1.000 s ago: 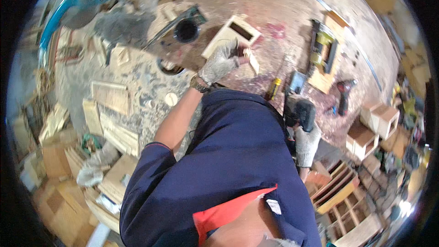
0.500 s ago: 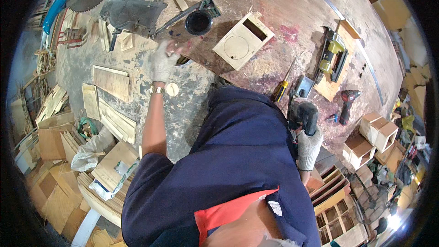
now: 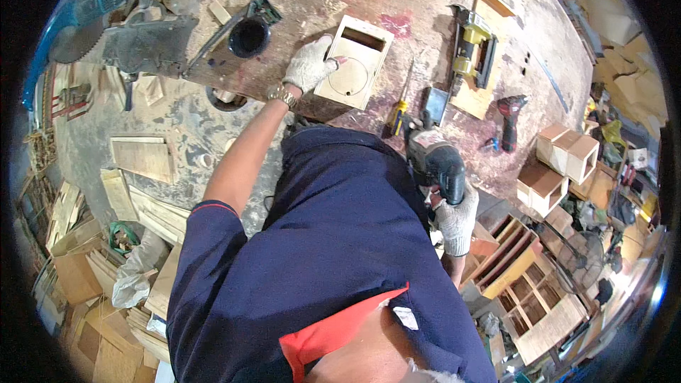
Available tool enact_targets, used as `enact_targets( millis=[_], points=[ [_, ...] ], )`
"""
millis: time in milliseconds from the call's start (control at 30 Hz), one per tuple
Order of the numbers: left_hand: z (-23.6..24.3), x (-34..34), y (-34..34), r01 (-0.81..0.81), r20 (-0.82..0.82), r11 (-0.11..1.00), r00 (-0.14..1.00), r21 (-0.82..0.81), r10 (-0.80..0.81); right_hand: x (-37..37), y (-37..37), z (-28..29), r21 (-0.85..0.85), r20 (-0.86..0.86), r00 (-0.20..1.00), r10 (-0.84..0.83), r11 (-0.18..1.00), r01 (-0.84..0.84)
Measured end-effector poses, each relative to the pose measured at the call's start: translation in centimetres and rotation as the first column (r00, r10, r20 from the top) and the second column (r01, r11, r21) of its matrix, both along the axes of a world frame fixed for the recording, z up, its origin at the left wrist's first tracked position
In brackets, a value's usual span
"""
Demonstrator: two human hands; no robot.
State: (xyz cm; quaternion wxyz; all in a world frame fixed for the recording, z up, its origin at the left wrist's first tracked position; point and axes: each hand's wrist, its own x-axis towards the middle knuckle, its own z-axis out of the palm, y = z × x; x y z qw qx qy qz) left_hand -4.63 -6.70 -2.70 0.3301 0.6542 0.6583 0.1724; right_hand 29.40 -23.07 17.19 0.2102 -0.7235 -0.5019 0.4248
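Note:
A pale wooden box (image 3: 367,64) stands on the work surface, with a pencilled circle, a small drilled hole and a rectangular slot in its top face. My gloved left hand (image 3: 309,65) grips the box's left edge, the thumb lying over the top face. At my right side, my gloved right hand (image 3: 457,216) is closed round a jigsaw (image 3: 434,154) with a dark rounded rear end. The jigsaw's flat metal shoe (image 3: 436,105) points away from me. Between box and jigsaw lies a screwdriver (image 3: 399,117) with a yellow and black handle.
A nail gun (image 3: 467,57) rests on a board at the right, near a cordless drill (image 3: 509,120). Further right are small wooden boxes (image 3: 543,188). A black round dish (image 3: 249,37) and a blue circular saw (image 3: 78,21) stand at the far left. Wood offcuts (image 3: 143,158) lie left.
My left hand has moved right from above the hole in the work surface onto the wooden box. My right hand still holds the jigsaw. The whole view has shifted.

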Motion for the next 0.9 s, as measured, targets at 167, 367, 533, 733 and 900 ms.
enact_targets(
  millis=[167, 367, 533, 733, 900],
  points=[
    [-0.5, 3.8, 2.9, 0.14, -0.014, 0.99, 0.99, 0.002, -0.14, -0.4, 2.6, 1.5, -0.017, -0.012, 0.973, 0.229, 0.973, -0.229],
    [0.8, 8.4, 7.9, 0.437, -0.391, 0.805, 0.876, 0.4, -0.281, -1.9, 4.8, 2.6, -0.119, 0.101, 0.934, 0.343, 0.936, -0.331],
    [1.0, 11.4, 12.0, 0.754, -0.385, 0.656, 0.612, 0.02, -0.691, -1.7, 4.8, 2.5, -0.095, 0.2, 0.909, 0.365, 0.931, -0.353],
    [0.3, 6.3, 10.4, 0.403, -0.309, 0.912, 0.861, -0.072, -0.404, -1.0, 2.7, 3.7, -0.067, 0.092, 0.988, 0.127, 0.99, -0.122],
    [1.2, 2.3, -1.7, -0.129, -0.139, 0.988, 0.983, -0.086, 0.117, -1.2, 1.5, 2.9, -0.097, -0.01, 0.996, -0.094, 0.991, 0.092]
  ],
)
